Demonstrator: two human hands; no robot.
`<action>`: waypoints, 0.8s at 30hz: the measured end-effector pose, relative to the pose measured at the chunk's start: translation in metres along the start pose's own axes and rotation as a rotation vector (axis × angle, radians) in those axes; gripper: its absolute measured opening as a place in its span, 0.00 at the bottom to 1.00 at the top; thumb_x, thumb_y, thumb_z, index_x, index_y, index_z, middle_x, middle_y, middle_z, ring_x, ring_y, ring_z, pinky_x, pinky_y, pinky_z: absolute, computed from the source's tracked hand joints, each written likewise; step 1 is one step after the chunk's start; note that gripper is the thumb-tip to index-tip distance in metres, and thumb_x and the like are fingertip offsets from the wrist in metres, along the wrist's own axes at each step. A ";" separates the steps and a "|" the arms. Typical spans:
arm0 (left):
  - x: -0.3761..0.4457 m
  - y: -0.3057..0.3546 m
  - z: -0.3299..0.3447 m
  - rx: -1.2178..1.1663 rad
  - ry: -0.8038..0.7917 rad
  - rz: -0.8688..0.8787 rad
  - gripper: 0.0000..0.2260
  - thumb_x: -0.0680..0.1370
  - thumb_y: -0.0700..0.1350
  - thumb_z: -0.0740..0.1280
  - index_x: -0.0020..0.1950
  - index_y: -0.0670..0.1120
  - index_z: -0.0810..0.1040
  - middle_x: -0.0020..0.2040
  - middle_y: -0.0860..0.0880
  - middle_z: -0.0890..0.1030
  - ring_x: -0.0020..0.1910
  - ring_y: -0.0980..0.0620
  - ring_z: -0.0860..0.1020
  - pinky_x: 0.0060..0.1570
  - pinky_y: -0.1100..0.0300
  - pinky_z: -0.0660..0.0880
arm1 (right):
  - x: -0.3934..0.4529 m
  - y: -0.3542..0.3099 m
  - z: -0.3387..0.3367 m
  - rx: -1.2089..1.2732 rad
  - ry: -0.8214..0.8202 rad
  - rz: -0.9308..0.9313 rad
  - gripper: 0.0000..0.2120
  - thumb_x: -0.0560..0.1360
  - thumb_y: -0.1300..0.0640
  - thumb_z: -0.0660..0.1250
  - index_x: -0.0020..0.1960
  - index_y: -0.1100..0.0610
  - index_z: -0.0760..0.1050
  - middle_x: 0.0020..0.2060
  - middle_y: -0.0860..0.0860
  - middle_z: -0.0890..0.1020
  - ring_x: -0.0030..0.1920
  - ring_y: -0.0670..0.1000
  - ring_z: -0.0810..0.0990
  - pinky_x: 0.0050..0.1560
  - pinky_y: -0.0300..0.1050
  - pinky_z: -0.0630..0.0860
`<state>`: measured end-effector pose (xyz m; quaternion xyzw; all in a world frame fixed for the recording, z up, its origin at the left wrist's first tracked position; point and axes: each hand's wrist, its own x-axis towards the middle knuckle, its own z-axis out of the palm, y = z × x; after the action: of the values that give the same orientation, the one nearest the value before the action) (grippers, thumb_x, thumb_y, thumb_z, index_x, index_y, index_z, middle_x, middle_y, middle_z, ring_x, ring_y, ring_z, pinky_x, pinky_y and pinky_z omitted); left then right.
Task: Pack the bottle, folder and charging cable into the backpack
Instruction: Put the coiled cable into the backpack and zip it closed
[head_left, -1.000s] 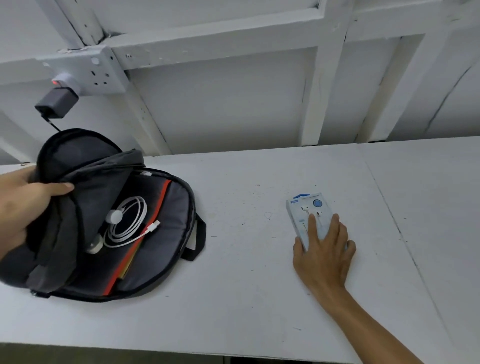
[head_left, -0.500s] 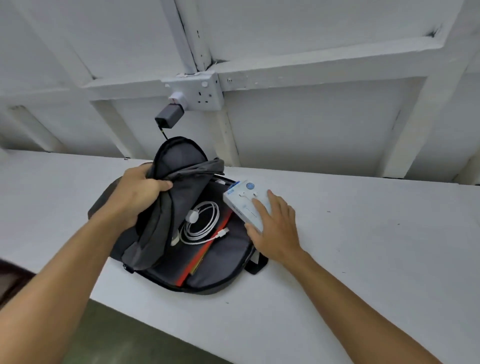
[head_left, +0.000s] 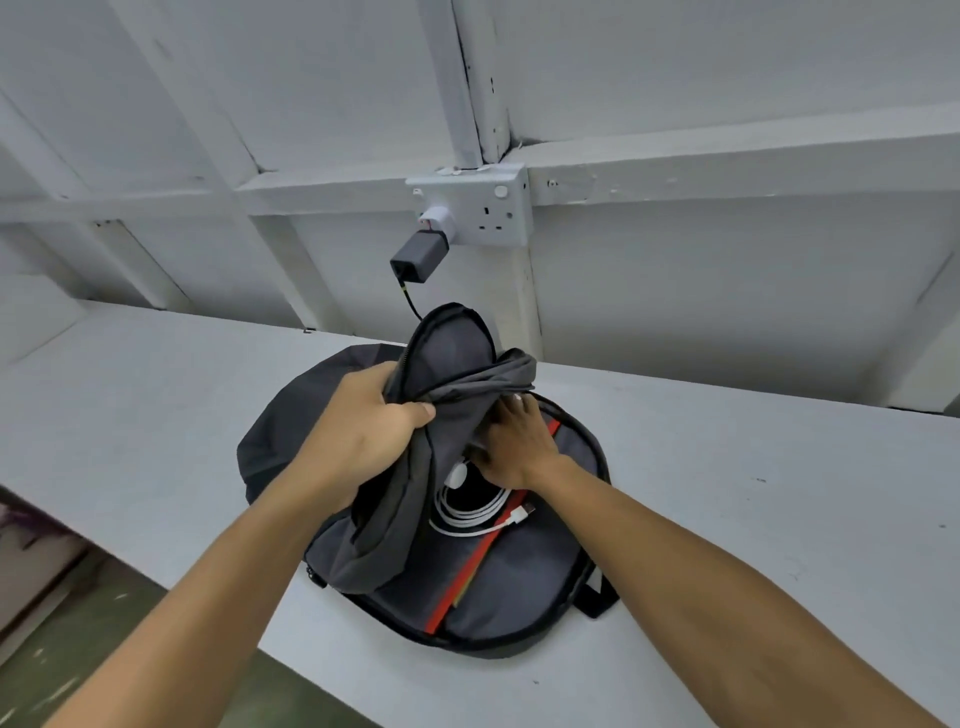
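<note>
The backpack lies open on the table, long axis running toward the wall. Left hand clamps its raised flap; right hand reaches inside — grip hidden — above the coiled cable.

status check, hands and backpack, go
Left hand gripping backpack flap, holding it open. Right hand inside backpack, above coiled white cable. Nothing blocking.
</note>
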<state>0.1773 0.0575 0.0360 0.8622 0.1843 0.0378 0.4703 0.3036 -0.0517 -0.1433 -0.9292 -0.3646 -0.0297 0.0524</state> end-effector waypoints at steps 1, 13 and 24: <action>0.001 -0.001 0.000 0.008 -0.006 0.000 0.09 0.77 0.38 0.68 0.50 0.52 0.83 0.44 0.53 0.86 0.46 0.49 0.84 0.55 0.44 0.80 | 0.003 -0.001 0.001 -0.009 0.003 -0.012 0.27 0.76 0.41 0.54 0.71 0.50 0.69 0.72 0.55 0.66 0.72 0.62 0.57 0.70 0.59 0.54; 0.000 -0.003 0.007 0.169 -0.025 0.128 0.07 0.78 0.42 0.67 0.52 0.52 0.80 0.45 0.52 0.84 0.47 0.51 0.81 0.50 0.52 0.79 | -0.076 0.041 -0.008 0.624 0.596 0.514 0.10 0.76 0.56 0.64 0.55 0.58 0.77 0.52 0.51 0.78 0.56 0.53 0.73 0.54 0.50 0.74; -0.065 -0.065 0.102 1.004 -0.127 0.569 0.26 0.76 0.34 0.59 0.74 0.44 0.65 0.65 0.45 0.74 0.58 0.43 0.77 0.42 0.48 0.79 | -0.102 0.068 0.001 1.234 -0.079 0.807 0.07 0.75 0.57 0.64 0.49 0.59 0.78 0.46 0.53 0.80 0.47 0.54 0.77 0.51 0.49 0.75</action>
<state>0.1227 -0.0145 -0.0671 0.9959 -0.0878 0.0189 -0.0147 0.2748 -0.1697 -0.1592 -0.7930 0.0535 0.2358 0.5591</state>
